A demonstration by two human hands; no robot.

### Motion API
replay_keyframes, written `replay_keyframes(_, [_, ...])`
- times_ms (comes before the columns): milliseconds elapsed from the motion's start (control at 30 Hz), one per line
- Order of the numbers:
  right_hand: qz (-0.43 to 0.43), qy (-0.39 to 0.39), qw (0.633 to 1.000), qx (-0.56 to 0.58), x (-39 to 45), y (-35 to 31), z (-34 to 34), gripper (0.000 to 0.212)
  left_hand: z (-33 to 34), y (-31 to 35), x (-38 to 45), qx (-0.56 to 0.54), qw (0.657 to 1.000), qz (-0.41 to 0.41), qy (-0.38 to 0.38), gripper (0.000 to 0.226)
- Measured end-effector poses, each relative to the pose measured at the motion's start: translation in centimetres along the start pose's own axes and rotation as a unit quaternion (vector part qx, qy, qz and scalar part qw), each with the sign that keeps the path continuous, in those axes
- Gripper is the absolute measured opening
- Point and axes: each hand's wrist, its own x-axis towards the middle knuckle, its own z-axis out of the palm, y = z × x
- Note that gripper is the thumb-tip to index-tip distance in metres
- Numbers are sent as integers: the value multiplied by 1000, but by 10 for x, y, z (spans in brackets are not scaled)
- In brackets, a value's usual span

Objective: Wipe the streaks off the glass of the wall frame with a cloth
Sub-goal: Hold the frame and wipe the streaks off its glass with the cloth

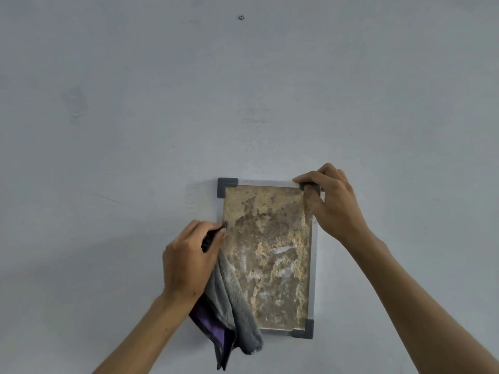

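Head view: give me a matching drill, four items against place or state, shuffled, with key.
1. grey and purple cloth
2. right hand
3. white streaks
4. small dark wall screw

A. high on the wall above the frame
B. grips the frame's top right corner
C. hangs from the left hand
D. on the glass, lower half

Pairs: 1-C, 2-B, 3-D, 4-A

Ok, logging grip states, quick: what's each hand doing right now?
Left hand: fingers curled round the grey cloth, at the frame's left edge.
Right hand: gripping the wall frame at its top right corner.
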Motion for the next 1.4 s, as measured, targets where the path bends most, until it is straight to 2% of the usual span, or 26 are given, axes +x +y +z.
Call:
replay_keyframes(67, [0, 10, 1000, 2, -1, 1, 2, 30, 7, 8, -6, -33, 998, -46, 19, 10])
replay_keyframes(133, [1, 14, 1000, 5, -1, 1, 3, 30, 13, 15, -21, -50, 996, -74, -4, 10])
replay_keyframes(200, [1, 13, 1000, 8, -1, 1, 4, 30, 14, 12, -31, -14, 998, -44, -41, 12])
replay_keyframes(267, [0, 12, 1000, 7, -1, 2, 3, 29, 10, 8, -21, 0, 999, -26, -46, 14])
replay_keyframes(433, [-2, 12, 1000, 15, 0, 4, 4, 29, 6, 12, 33, -29, 994, -81, 67, 12])
replay_keyframes(500, [-4, 15, 1000, 15, 0, 5, 5, 29, 7, 8, 29, -26, 998, -39, 43, 12])
replay_keyframes(633, [-4, 22, 1000, 20, -1, 5, 7, 29, 0, -4, 5, 25, 995, 76, -56, 15])
replay_keyframes(800, [-2, 25, 999, 21, -1, 5, 8, 30, -4, -6, 28, 88, 984, 143, -58, 14])
replay_keyframes(967, [-3, 26, 999, 22, -2, 6, 8, 30, 0, -6, 44, 57, 993, 98, -31, 11])
replay_keyframes(1100, [-7, 31, 999, 26, -2, 6, 8, 30, 6, -2, 34, -10, 999, 47, 3, 12])
replay_keyframes(1233, [-5, 25, 999, 28, -2, 6, 8, 30, 12, 1, -5, -21, 999, 20, -30, 14])
replay_keyframes(1400, [2, 28, 999, 23, -3, 3, 7, 30, 16, 11, -38, -59, 991, -119, -18, 15])
